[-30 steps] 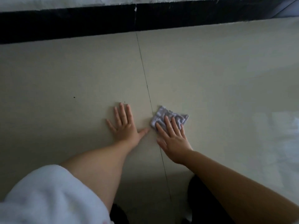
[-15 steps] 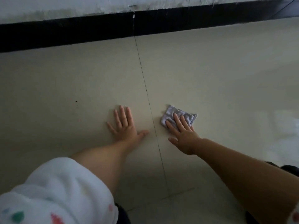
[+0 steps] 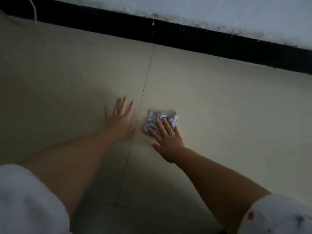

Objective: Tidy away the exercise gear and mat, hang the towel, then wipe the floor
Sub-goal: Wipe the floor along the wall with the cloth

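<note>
Two hands: I have both down on the floor [image 3: 219, 102], one either side of a grout line [image 3: 135, 129].
Left hand [image 3: 120, 119]: flat and spread on the tile left of the line, fingers straight, holding nothing; I read it as my prop.
Cloth [image 3: 161, 119]: small crumpled pale rag just right of the line, well short of the black skirting [image 3: 219, 41].
Right hand [image 3: 166, 139]: straight fingers lie on the near half of the cloth, pressing rather than gripping; the frame is dim and smeared, so I may be missing a slight curl.
Doing it well: I'd keep the palm weight over the rag, sweep in overlapping strokes toward the skirting, and refold when it bunches.
</note>
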`<state>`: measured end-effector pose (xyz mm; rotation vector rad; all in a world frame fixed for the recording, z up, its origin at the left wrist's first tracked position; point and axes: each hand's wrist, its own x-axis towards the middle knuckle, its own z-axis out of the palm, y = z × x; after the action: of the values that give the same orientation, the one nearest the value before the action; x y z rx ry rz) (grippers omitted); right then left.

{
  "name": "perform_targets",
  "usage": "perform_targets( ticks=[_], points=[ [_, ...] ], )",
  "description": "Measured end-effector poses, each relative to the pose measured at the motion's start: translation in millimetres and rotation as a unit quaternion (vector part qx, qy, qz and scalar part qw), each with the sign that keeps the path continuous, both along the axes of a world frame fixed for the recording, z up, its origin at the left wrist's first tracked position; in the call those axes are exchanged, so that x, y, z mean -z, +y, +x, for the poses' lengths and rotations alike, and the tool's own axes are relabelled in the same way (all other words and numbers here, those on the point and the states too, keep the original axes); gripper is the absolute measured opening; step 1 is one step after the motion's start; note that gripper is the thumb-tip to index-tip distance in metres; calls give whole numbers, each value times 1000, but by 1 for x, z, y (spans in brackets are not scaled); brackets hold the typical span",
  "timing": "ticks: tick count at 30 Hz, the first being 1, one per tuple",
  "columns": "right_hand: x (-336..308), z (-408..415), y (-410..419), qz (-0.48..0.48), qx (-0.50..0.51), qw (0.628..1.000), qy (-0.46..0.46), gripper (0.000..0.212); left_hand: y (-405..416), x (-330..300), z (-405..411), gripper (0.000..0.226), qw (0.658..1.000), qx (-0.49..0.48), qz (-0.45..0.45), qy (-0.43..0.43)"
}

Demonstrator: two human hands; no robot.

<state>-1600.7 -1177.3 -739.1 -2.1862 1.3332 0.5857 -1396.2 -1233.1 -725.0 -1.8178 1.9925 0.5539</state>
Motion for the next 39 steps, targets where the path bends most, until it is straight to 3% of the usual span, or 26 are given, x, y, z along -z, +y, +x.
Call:
perform_targets(
  ticks=[3, 6, 9, 12, 14, 17, 20, 22, 24, 28, 30, 31, 32, 33, 36, 37, 39],
  points=[
    [5, -43, -54, -32, -1, 999, -6, 61, 23, -3, -58, 79, 998, -45, -15, 28],
    [6, -99, -119, -65, 169, 983, 6, 59, 39, 5, -102, 78, 989, -140, -14, 55],
    [8, -140, -162, -77, 348, 934, 10, 58, 42, 19, -132, 83, 977, -200, -27, 66],
    [16, -120, -164, -120, 429, 895, -6, 57, 36, 34, -149, 96, 962, -259, -19, 88],
    [22, -80, -152, -148, 322, 933, -64, 55, 35, 41, -152, 102, 959, -271, -23, 83],
    [23, -25, -140, -126, 63, 982, -123, 53, 34, 42, -149, 104, 957, -278, -20, 81],
    [25, -41, -161, -131, -9, 986, -104, 51, 34, 42, -149, 106, 956, -280, -30, 76],
    [27, -88, -173, -145, 91, 980, -102, 51, 36, 41, -151, 106, 958, -277, -29, 71],
    [29, -153, -169, -173, 240, 951, -88, 52, 37, 39, -152, 106, 959, -273, -20, 70],
    [24, -263, -134, -192, 509, 839, -8, 55, 35, 38, -152, 106, 963, -260, -16, 69],
    [23, -259, -134, -186, 593, 783, 22, 56, 34, 37, -151, 106, 963, -258, -9, 74],
    [22, -238, -140, -184, 607, 773, 25, 56, 35, 37, -151, 107, 963, -259, -7, 77],
    [23, -210, -147, -189, 586, 788, 15, 55, 35, 38, -151, 107, 963, -259, -8, 80],
    [27, -176, -152, -202, 525, 827, -4, 54, 35, 38, -151, 107, 962, -259, -11, 83],
    [35, -66, -162, -210, 184, 957, -76, 57, 36, 40, -150, 107, 961, -261, -27, 82],
    [31, -40, -168, -174, 80, 978, -86, 54, 36, 41, -149, 107, 961, -262, -29, 80],
    [24, -20, -193, -116, -21, 989, -95, 52, 36, 43, -148, 107, 962, -261, -25, 74]
  ],
)
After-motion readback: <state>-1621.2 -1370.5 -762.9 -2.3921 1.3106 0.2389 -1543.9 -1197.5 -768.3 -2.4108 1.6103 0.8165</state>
